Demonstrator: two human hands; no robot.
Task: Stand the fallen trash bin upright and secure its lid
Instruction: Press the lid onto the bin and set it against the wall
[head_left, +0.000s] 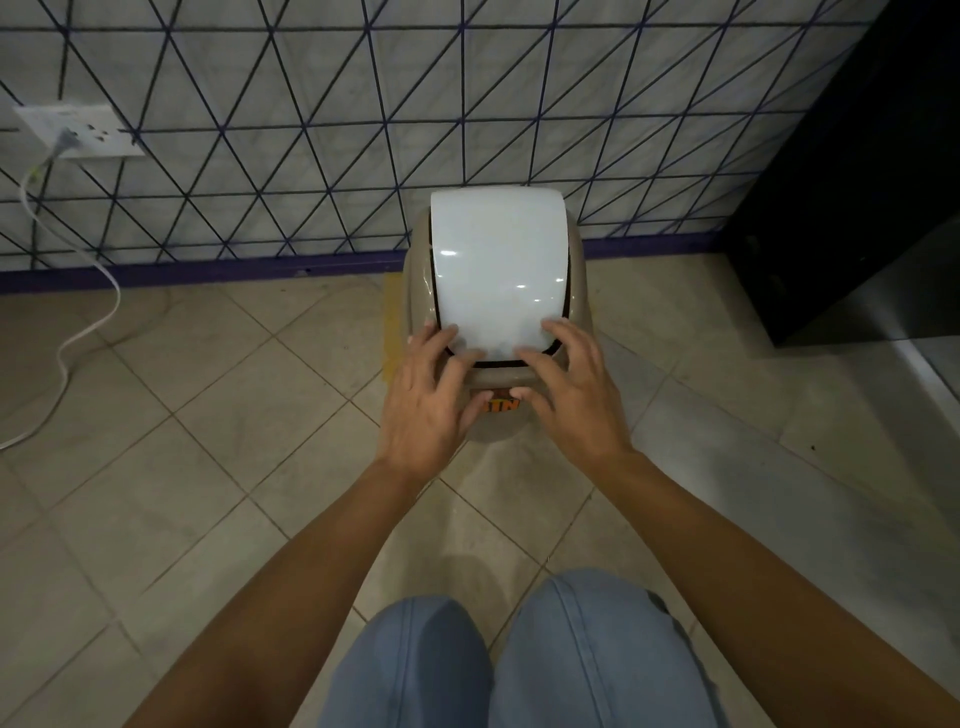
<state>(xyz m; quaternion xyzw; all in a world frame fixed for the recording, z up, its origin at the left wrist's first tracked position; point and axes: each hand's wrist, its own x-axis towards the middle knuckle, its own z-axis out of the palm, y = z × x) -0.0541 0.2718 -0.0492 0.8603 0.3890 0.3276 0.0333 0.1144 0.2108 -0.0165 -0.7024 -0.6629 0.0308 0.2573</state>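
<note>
Two knees in pale blue jeans (519, 660) filled the bottom edge, cut off by the frame. Beyond them the left hand (428, 400) and right hand (574, 392) lay spread, each grip open with fingers flat on the near edge of the white lid (498, 270), clasping nothing. The beige trash bin (415, 291) stood upright on the tiled floor (208, 441) against the patterned wall (311, 104), its orange label mostly hidden behind the thumbs.

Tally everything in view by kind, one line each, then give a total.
Trash bin: 1
White lid: 1
Hands, left hand and right hand: 2
Wall socket: 1
White cable: 1
Dark cabinet: 1
Total: 7
</note>
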